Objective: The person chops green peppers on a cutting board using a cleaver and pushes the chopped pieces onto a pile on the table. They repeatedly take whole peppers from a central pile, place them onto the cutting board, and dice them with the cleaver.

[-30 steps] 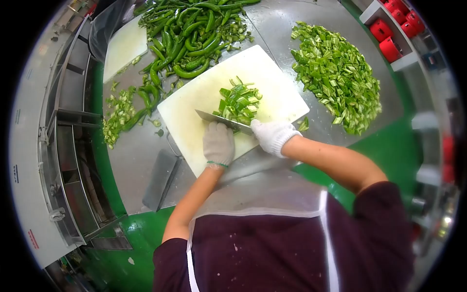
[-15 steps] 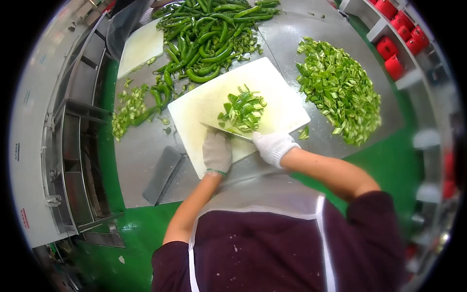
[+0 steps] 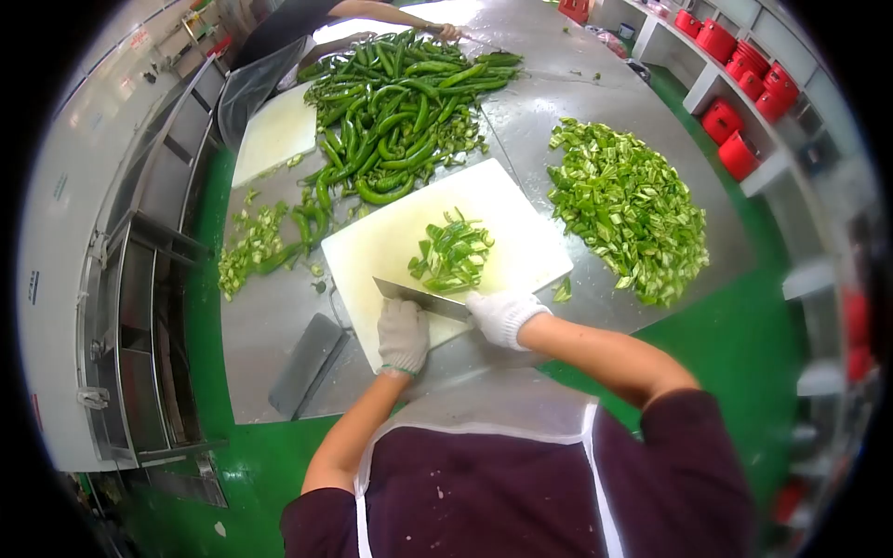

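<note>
My right hand (image 3: 502, 316), in a white knit glove, is closed round the handle end of a kitchen knife (image 3: 430, 302). Its broad blade points left across the near part of a white cutting board (image 3: 521, 219). My left hand (image 3: 403, 337), gloved too, is on the near side of the blade with its fingers bent together and their tips right at the metal. What those fingers hold, if anything, I cannot tell. Just beyond the blade lies a small heap of cut green peppers (image 3: 454, 251).
Whole green peppers (image 3: 391, 112) are piled beyond the board, cut pieces (image 3: 633, 209) to the right, trimmings (image 3: 251, 246) to the left. A grey block (image 3: 309, 358) lies near the front edge. Another person's arm (image 3: 391, 13) reaches in behind a second board (image 3: 276, 135).
The view has tilted up, so the table appears lower and another person's arm now shows. The knife shows more of its flat side. Both my hands stay near the blade.
</note>
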Demonstrator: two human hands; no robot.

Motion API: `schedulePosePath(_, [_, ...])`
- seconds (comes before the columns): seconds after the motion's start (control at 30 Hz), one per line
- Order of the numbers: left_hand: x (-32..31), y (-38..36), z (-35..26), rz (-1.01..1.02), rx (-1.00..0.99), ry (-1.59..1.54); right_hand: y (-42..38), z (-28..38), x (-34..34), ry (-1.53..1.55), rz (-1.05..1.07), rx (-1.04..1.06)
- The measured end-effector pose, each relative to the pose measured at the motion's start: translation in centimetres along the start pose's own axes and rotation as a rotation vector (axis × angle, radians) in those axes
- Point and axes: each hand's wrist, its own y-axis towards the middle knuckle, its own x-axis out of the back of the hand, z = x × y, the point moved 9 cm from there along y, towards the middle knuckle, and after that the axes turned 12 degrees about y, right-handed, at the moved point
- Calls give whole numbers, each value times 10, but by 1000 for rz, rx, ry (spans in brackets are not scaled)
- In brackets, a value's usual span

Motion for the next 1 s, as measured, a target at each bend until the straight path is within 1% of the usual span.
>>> schedulePosePath(0.1, [-1,-9,27,-103,140,-143,-2,-7,9,81,-30,-12])
schedulePosePath(0.17, [36,-8,34,-251,203,-271,-19,2,17,151,-10,-47])
schedulePosePath(0.2, [52,-11,39,-309,232,-327,-21,8,5,162,57,-40])
schedulePosePath(0.3, [70,-5,45,-447,189,-292,-3,41,-22,220,216,7])
schedulePosePath(0.37, [56,-4,57,-435,196,-284,32,46,-48,336,188,20])
schedulePosePath(0.43, [45,-2,64,-434,182,-263,53,40,-41,512,94,-93])
schedulePosePath(0.47, [31,-5,68,-405,134,-200,62,33,-37,601,49,-152])
schedulePosePath(0.53, [19,-5,68,-304,133,-143,82,2,-25,737,-82,-236])
schedulePosePath(0.57, [12,-4,66,-255,133,-118,93,-19,-18,743,-164,-225])
schedulePosePath(0.6, [12,-1,62,-207,133,-88,81,-28,1,837,-169,-327])
schedulePosePath(0.63, [13,0,60,-193,131,-79,81,-51,8,822,-224,-371])
schedulePosePath(0.67, [14,0,58,-182,130,-71,82,-76,13,902,-258,-371])
schedulePosePath(0.7, [15,2,56,-175,129,-63,83,-108,26,855,-432,-346])
schedulePosePath(0.73, [16,3,55,-171,134,-71,74,-133,33,1099,-423,-433])
schedulePosePath(0.8, [17,4,53,-156,139,-89,66,-220,66,1038,-633,-504])
schedulePosePath(0.83, [17,5,52,-152,136,-65,59,-258,87,981,-684,-508])
schedulePosePath(0.87, [15,5,52,-145,130,-42,47,-275,101,1096,-688,-539])
schedulePosePath(0.9, [12,5,51,-134,122,-20,26,-278,113,1214,-692,-573])
schedulePosePath(0.97, [13,5,48,-147,138,0,-30,-212,149,912,-766,-592])
schedulePosePath(1.0, [14,5,48,-152,143,14,-36,-201,146,758,-744,-587])
